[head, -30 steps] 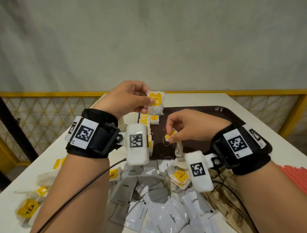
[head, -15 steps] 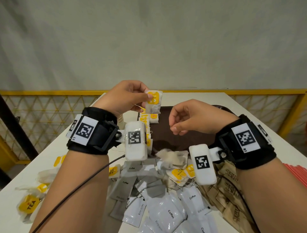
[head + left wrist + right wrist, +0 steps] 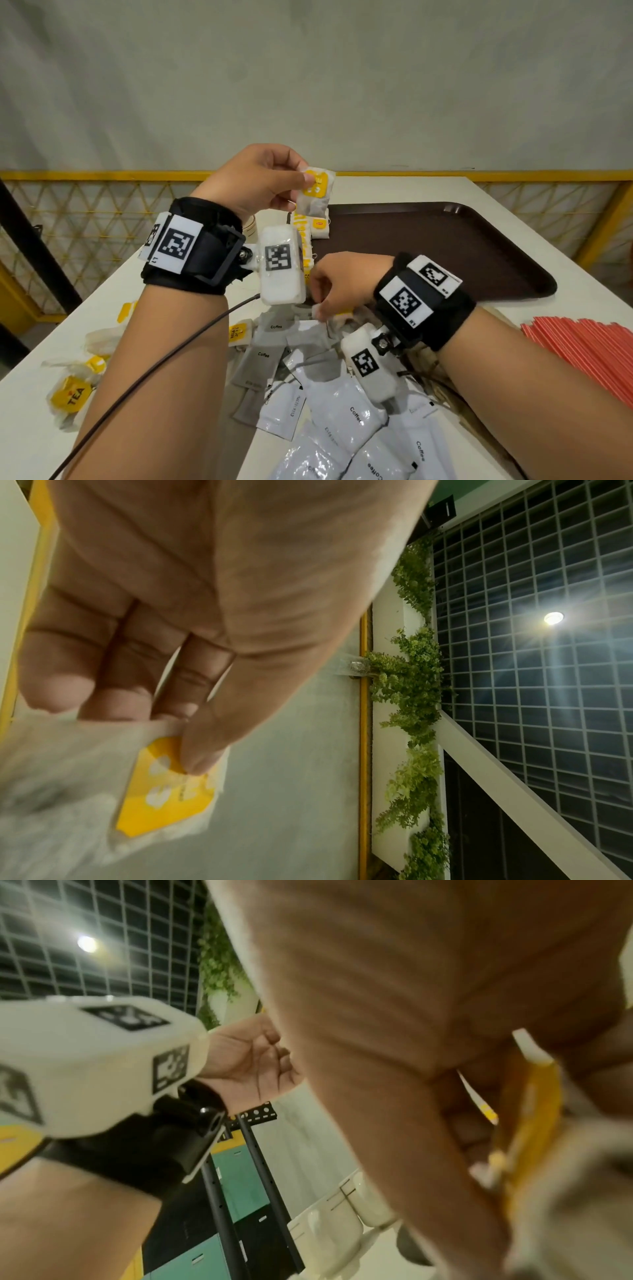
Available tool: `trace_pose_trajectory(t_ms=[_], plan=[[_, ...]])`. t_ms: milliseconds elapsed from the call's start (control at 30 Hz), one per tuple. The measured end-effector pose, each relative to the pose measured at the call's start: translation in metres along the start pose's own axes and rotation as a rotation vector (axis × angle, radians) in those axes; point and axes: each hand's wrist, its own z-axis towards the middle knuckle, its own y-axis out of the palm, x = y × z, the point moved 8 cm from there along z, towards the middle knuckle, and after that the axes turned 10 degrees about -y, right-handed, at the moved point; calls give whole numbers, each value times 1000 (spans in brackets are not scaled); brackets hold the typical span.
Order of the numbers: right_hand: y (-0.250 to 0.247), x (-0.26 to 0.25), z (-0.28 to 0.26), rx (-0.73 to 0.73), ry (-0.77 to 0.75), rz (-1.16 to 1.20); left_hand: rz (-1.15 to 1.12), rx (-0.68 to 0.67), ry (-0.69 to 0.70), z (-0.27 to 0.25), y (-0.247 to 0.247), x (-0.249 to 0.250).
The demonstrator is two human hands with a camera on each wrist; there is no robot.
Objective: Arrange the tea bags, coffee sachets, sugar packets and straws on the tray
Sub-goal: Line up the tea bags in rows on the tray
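Head view shows the left hand (image 3: 253, 181) raised above the far left corner of the brown tray (image 3: 462, 246). Its thumb and fingers pinch a tea bag (image 3: 315, 193) with a yellow tag, and the bag hangs free in the air, not touching the tray. In the left wrist view the thumb presses on the yellow tag of this tea bag (image 3: 164, 785) and the other fingers are curled behind it.

On the tray, along its left edge, a short row of tea bags (image 3: 320, 226) already lies; the left wrist camera hides part of it.

The right hand (image 3: 342, 284) is low, over the loose pile on the white worktop (image 3: 394, 190) in front of the tray. Its fingers are curled down and the fingertips pinch something small and white in the pile. The right wrist view is blurred, but yellow and white paper lies against the fingers there; I cannot tell exactly which item it is.

The coffee sachets (image 3: 339, 411), grey and white, lie scattered near the person. More tea bags (image 3: 70, 394) lie on the worktop at the left. Red straws (image 3: 589, 353) lie together at the right, beside the tray, and brown packets (image 3: 442, 387) are partly hidden under the right wrist.
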Motion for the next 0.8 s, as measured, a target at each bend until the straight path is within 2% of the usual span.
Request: trace_pose_trajectory(t_ms=[67,167,233,333,433,600,800], plan=[[-5,-1,0,38,-9,-61,-2,-6,2,-1,-1,1],[-26,4,-10,122,-8,6,-18,4,6,0,-3,1],[-52,4,-23,273,-47,205,-34,19,10,1,-4,2],[-89,0,-45,464,-224,654,-64,26,32,1,-2,4],[-107,3,-64,602,-310,775,-120,6,66,-1,3,8],[-108,11,-88,640,-280,763,-204,-4,88,-4,7,14],[-121,12,-100,722,-385,878,-335,20,110,-3,10,16]])
